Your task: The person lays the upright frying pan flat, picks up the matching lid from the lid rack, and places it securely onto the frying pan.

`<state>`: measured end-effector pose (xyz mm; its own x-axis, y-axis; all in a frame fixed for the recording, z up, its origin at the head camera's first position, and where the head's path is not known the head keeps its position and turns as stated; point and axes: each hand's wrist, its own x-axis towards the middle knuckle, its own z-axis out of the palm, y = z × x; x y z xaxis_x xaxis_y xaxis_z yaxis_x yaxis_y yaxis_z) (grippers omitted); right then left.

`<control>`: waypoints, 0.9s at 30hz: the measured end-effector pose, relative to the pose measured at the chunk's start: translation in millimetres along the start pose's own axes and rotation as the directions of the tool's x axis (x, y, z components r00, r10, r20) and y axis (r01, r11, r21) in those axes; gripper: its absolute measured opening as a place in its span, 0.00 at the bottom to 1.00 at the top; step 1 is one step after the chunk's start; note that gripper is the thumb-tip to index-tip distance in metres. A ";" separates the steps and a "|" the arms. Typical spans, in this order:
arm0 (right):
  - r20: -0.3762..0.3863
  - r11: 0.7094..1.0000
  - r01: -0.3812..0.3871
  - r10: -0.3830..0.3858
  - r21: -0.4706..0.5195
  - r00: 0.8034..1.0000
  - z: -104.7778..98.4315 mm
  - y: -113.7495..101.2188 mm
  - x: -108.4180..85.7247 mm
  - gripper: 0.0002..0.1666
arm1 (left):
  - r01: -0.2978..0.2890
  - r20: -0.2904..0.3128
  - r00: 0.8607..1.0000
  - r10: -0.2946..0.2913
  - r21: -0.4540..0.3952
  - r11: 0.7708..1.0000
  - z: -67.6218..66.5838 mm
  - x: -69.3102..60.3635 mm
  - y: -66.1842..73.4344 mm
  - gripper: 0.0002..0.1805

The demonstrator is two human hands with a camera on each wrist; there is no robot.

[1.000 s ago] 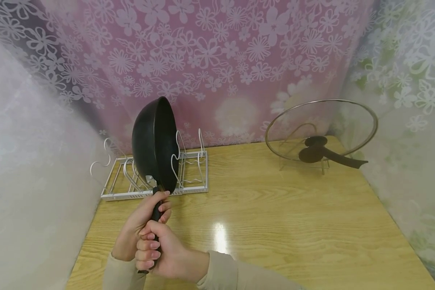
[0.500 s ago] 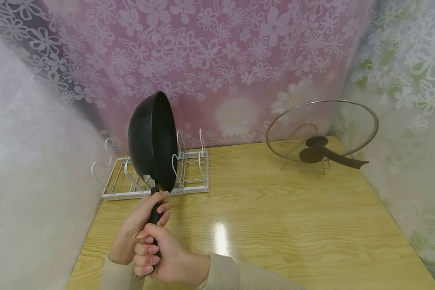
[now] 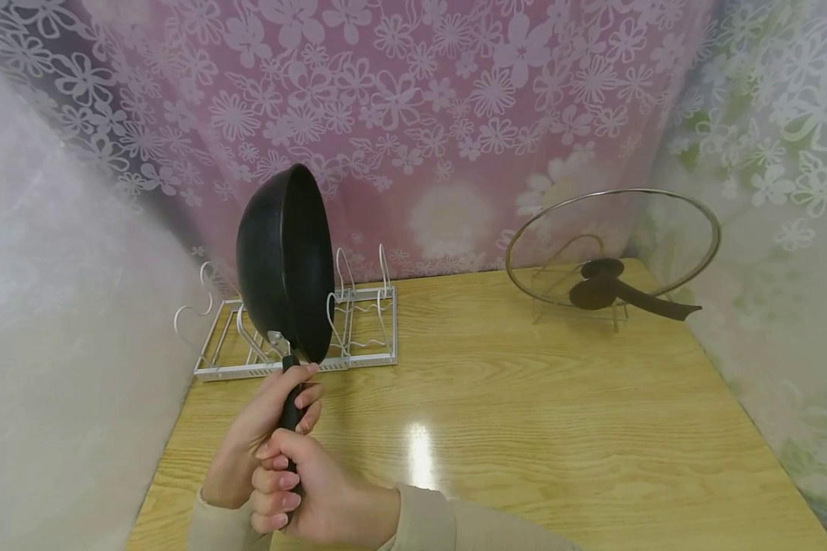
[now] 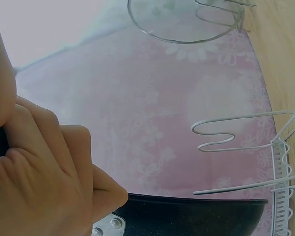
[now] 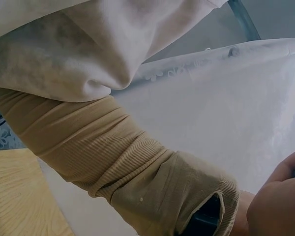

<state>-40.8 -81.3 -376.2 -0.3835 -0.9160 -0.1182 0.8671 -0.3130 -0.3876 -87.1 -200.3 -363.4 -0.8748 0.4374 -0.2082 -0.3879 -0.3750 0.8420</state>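
Left hand [image 3: 263, 419] and right hand [image 3: 313, 486] both grip the black handle [image 3: 290, 412], the left nearer the bowl. The wok [image 3: 279, 264] is on edge at the wire rack [image 3: 368, 361], contact unclear. It looks rigid and bowl-heavy, probably slick; the handle seems the surest hold.

The black pan [image 3: 286, 264] tilts on edge — hollow facing right — at the rack [image 3: 368, 360].
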 end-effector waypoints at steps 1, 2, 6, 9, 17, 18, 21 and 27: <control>0.002 1.000 0.000 0.000 -0.001 1.000 0.5 0.0 -0.4 0.21 | 0.003 -0.004 1.000 -0.003 0.004 1.000 0.7 -0.5 0.5 0.14; 0.003 1.000 0.002 -0.002 -0.003 1.000 0.8 0.1 -0.7 0.20 | 0.005 -0.005 1.000 -0.005 0.006 1.000 1.3 -0.9 1.1 0.14; 0.007 1.000 0.001 -0.001 -0.010 1.000 3.0 0.0 -2.3 0.20 | -0.001 0.002 1.000 0.001 0.030 1.000 3.0 -1.9 2.7 0.14; 0.014 1.000 -0.002 0.002 -0.019 1.000 4.4 -0.1 -3.3 0.20 | -0.012 0.008 1.000 0.012 0.029 1.000 3.9 -2.5 3.4 0.14; 0.020 0.999 0.013 -0.012 -0.045 1.000 6.5 -0.4 -3.7 0.20 | -0.011 -0.017 1.000 0.011 0.030 1.000 8.8 -4.9 6.0 0.12; 0.020 0.999 0.015 -0.014 -0.044 1.000 6.9 -0.4 -3.8 0.20 | -0.010 -0.020 1.000 0.011 0.034 0.999 9.3 -5.3 6.2 0.12; 0.017 0.999 0.013 -0.012 -0.040 1.000 7.7 -0.4 -5.1 0.20 | -0.014 -0.022 1.000 0.015 0.049 0.999 10.8 -6.2 6.8 0.12; -0.001 0.998 0.009 -0.009 -0.056 1.000 8.7 -0.4 -7.4 0.19 | -0.030 -0.015 0.999 0.031 0.054 0.998 13.9 -7.2 7.9 0.13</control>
<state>-35.5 -76.6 -367.3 -0.3912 -0.9130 -0.1156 0.8446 -0.3063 -0.4390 -79.8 -195.1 -348.4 -0.8908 0.4130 -0.1896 -0.3450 -0.3433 0.8736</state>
